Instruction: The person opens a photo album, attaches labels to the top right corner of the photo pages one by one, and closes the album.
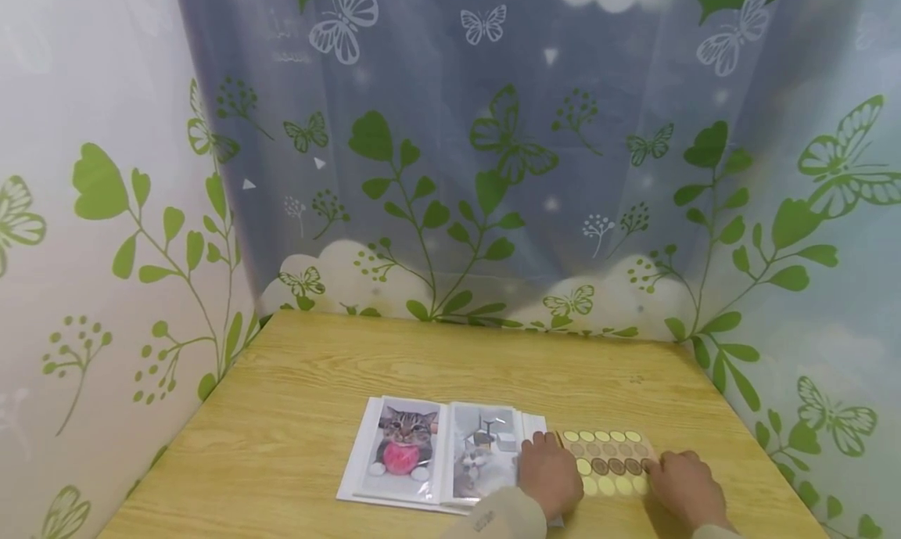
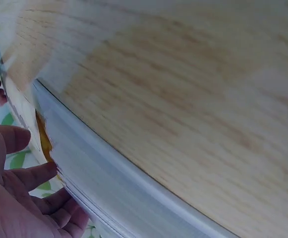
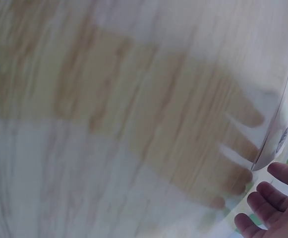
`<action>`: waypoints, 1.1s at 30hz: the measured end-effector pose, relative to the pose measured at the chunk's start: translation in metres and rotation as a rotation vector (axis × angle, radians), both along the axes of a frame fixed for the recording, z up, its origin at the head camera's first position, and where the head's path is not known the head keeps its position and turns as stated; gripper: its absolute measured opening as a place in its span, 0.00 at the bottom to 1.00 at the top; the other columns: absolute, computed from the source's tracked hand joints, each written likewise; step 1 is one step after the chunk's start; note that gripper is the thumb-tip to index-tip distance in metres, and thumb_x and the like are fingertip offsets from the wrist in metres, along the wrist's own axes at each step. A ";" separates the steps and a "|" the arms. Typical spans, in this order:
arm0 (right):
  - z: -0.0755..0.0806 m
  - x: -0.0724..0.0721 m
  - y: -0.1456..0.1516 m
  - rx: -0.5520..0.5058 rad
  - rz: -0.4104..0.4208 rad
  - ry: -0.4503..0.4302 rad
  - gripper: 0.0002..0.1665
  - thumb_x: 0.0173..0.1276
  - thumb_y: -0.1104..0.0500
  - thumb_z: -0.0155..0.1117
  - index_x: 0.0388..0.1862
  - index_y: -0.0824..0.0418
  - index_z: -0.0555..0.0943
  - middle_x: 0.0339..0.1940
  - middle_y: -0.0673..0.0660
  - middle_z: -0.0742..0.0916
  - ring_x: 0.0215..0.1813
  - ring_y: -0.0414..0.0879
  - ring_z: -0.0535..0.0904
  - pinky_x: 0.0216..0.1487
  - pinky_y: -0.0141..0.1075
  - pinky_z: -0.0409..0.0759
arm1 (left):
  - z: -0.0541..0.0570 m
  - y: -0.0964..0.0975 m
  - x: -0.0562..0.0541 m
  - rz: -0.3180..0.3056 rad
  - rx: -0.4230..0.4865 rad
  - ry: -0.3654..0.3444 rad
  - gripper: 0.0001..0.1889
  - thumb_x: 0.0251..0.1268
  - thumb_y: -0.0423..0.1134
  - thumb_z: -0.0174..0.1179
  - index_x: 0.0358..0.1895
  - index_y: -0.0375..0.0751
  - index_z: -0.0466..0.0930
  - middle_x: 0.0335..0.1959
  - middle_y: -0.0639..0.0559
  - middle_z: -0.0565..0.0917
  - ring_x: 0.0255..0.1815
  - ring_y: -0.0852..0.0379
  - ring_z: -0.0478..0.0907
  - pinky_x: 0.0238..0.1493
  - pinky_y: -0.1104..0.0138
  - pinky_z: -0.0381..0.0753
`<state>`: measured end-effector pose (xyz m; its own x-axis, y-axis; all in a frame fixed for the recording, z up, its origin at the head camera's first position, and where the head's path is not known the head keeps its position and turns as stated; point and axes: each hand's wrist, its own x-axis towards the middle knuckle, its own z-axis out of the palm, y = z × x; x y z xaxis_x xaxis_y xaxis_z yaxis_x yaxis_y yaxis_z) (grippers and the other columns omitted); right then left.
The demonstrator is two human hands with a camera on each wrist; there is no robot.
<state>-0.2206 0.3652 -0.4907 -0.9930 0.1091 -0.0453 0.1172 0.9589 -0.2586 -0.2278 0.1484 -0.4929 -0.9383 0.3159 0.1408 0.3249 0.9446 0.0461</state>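
Note:
An open photo album [image 1: 355,457] lies on the table, with a photo of a cat with a pink ball on its left page and another cat photo on its right. My left hand [image 1: 551,475] rests at the album's right edge. In the left wrist view its extended fingers [image 2: 37,176] meet the side of the pages. Beside the album lies a flat sheet of round stickers [image 1: 608,449], in rows of yellow, tan and brown. My right hand [image 1: 688,488] is at the sheet's right edge, fingertips against it. Extended fingers [image 3: 272,198] show in the right wrist view.
The wood-grain table [image 1: 281,367] extends behind and to the left of the album. A curtain [image 1: 436,210] with green leaves and butterflies surrounds the table's back and sides. An orange strip [image 2: 45,141] shows between the album and the sheet.

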 end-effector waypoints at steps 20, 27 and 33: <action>0.011 -0.013 -0.022 -0.147 0.018 0.092 0.31 0.77 0.51 0.49 0.51 0.84 0.75 0.49 0.81 0.80 0.54 0.77 0.74 0.54 0.64 0.74 | 0.019 -0.023 -0.020 0.021 0.248 -0.014 0.20 0.65 0.57 0.60 0.29 0.42 0.83 0.31 0.51 0.77 0.36 0.55 0.72 0.36 0.64 0.72; 0.017 -0.016 -0.044 -0.240 -0.037 0.120 0.38 0.79 0.44 0.47 0.59 0.82 0.71 0.58 0.82 0.75 0.62 0.78 0.67 0.61 0.66 0.67 | 0.017 -0.047 -0.033 0.023 0.477 -0.055 0.19 0.65 0.50 0.61 0.25 0.38 0.81 0.28 0.48 0.77 0.33 0.51 0.74 0.34 0.59 0.77; 0.024 -0.014 -0.065 -0.345 -0.089 0.172 0.38 0.79 0.43 0.46 0.63 0.79 0.71 0.61 0.79 0.75 0.60 0.73 0.73 0.58 0.64 0.71 | 0.023 -0.069 -0.038 0.007 0.726 -0.123 0.16 0.66 0.43 0.61 0.42 0.30 0.84 0.35 0.42 0.83 0.41 0.44 0.80 0.43 0.54 0.80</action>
<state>-0.2348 0.3000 -0.4666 -0.9765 0.2031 0.0722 0.1230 0.8001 -0.5871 -0.2658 0.0794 -0.4703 -0.9625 0.1773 0.2055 0.2711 0.6643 0.6965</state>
